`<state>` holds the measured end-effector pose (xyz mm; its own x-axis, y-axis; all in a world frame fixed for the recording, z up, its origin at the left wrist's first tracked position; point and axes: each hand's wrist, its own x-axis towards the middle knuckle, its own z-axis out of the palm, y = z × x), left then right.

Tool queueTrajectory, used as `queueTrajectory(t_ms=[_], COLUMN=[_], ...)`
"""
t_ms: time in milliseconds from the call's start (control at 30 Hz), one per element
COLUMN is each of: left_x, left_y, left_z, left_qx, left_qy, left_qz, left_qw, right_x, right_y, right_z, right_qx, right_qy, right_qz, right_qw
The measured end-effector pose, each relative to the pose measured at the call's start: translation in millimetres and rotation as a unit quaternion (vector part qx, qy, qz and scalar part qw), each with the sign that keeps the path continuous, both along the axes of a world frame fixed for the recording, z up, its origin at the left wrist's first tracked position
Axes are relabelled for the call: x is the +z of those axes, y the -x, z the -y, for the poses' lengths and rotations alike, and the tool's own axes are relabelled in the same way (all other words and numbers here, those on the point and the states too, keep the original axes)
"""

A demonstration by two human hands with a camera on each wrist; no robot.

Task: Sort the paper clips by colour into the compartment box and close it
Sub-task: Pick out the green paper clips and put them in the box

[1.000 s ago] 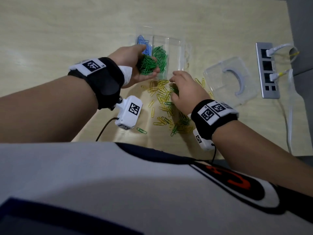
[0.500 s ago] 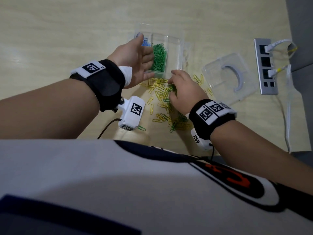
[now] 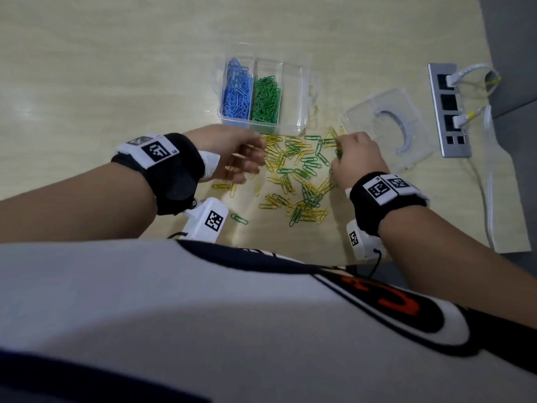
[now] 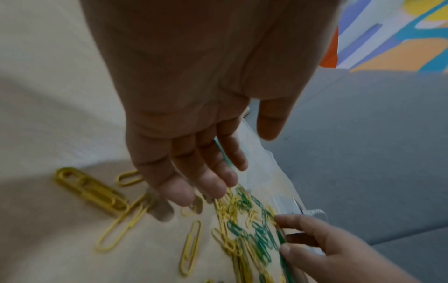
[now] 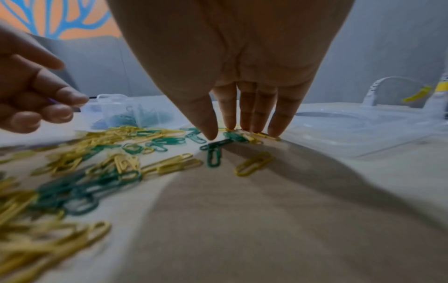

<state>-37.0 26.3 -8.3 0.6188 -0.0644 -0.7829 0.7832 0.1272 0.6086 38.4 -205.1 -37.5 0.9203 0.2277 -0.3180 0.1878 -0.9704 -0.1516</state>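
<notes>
The clear compartment box stands at the back, with blue clips in its left cell, green clips in the middle cell and nothing in the right cell. Loose yellow and green clips lie mixed on the table in front of it. My left hand hovers empty at the pile's left edge, fingers loosely bent. My right hand reaches down at the pile's right edge. Its thumb and fingertips pinch a green clip.
The box's clear lid lies flat just right of the pile, close to my right hand. A grey power strip with white cables sits near the table's right edge. One green clip lies apart, near my left wrist camera.
My left hand tipped a handful of green clips into the middle cell, then drew back empty to the pile. My right hand shifted right along the pile.
</notes>
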Motion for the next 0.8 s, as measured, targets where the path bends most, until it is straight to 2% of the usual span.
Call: queueTrajectory(t_ms=[133, 233, 367, 600, 733, 800], left_x=[-3, -5, -4, -4, -6, -8], left_y=[6, 9, 9, 7, 9, 10], left_z=[11, 16, 20, 24, 23, 22], left_qx=[-0.013, -0.023, -0.030, -0.044, -0.047, -0.048], left_qy=[-0.020, -0.025, -0.035, -0.039, -0.034, -0.030], left_qz=[-0.020, -0.027, -0.031, -0.026, -0.027, -0.028], left_qw=[1.000, 0.999, 0.998, 0.998, 0.998, 0.998], right_x=[-3, 0, 5, 7, 7, 6], right_y=[5, 4, 3, 3, 6, 8], right_z=[4, 2, -5, -18, -21, -23], right_qx=[0.017, 0.031, 0.057, 0.071, 0.069, 0.084], right_qy=[0.027, 0.013, 0.002, 0.057, 0.007, 0.012], right_qz=[0.031, 0.052, -0.005, -0.008, -0.033, -0.039], right_qw=[0.999, 0.998, 0.998, 0.996, 0.997, 0.996])
